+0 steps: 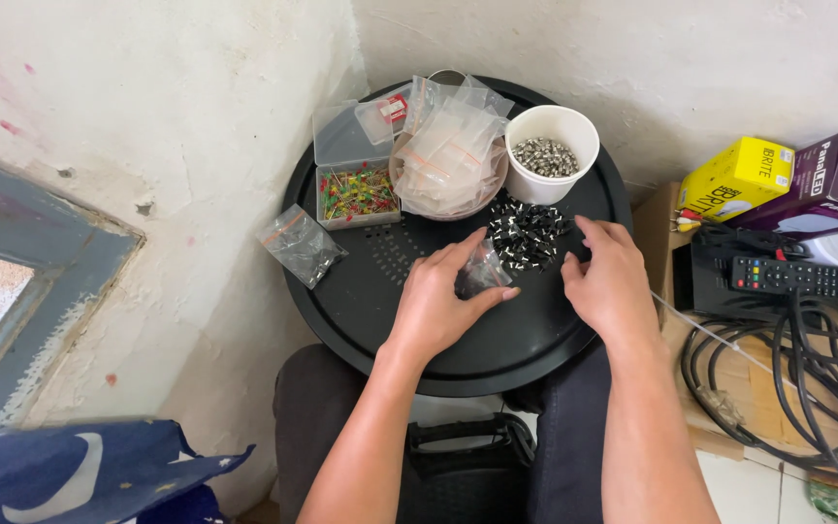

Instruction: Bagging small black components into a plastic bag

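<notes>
The tray [361, 311] is black, the cup [552, 131] white with silvery bits inside. The pile [528, 235] is black-and-white; the clear box [355, 192] holds red, green and yellow pieces.

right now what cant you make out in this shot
Head view only:
- Small clear bag: contents hidden by left hand.
- Right hand: fingertips over the black parts pile; grip unclear.
- Parts in the white cup: too small to identify.
- Cables: cut off by the right edge.
</notes>
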